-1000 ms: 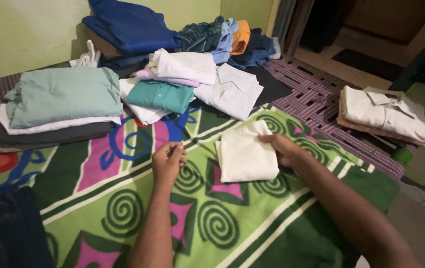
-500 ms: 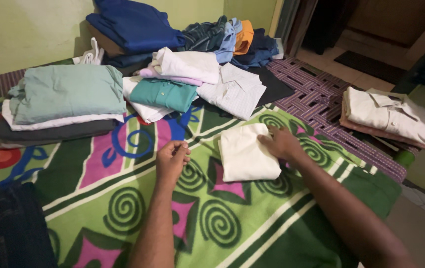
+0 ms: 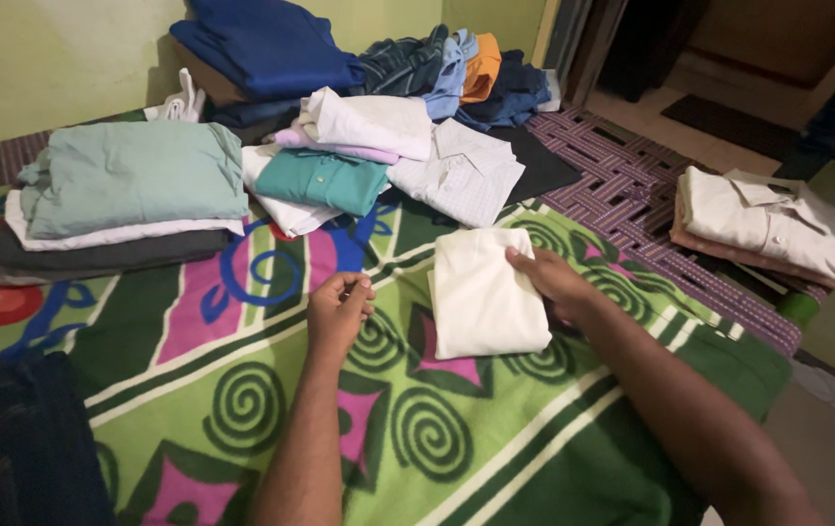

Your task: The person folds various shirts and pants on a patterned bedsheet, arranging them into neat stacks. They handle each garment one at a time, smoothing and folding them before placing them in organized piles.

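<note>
My left hand (image 3: 338,314) sits loosely curled on the patterned blanket (image 3: 417,429), fingers drawn in around nothing, just left of the folded cream shirt (image 3: 484,290). My right hand (image 3: 546,278) has its grip pinched on that shirt's right edge, thumb on top, fingers tucked under as far as I can tell.

The cream shirt lies flat on the blanket, pretty much dead centre in front of me. I reckon the trick here is keeping the fold square: support it from underneath and don't let the layers slide apart.

Counting outward from the cream shirt: one teal shirt (image 3: 318,181) and one white checked shirt (image 3: 461,175) just behind it. Far left of it, one stack of three folded pieces with a pale green one (image 3: 130,177) on top. Off to its right, a stack of two, cream shirt over pink (image 3: 766,226). Farthest back, a jumbled heap with a dark blue garment (image 3: 266,47) on top; can't count that one.
</note>
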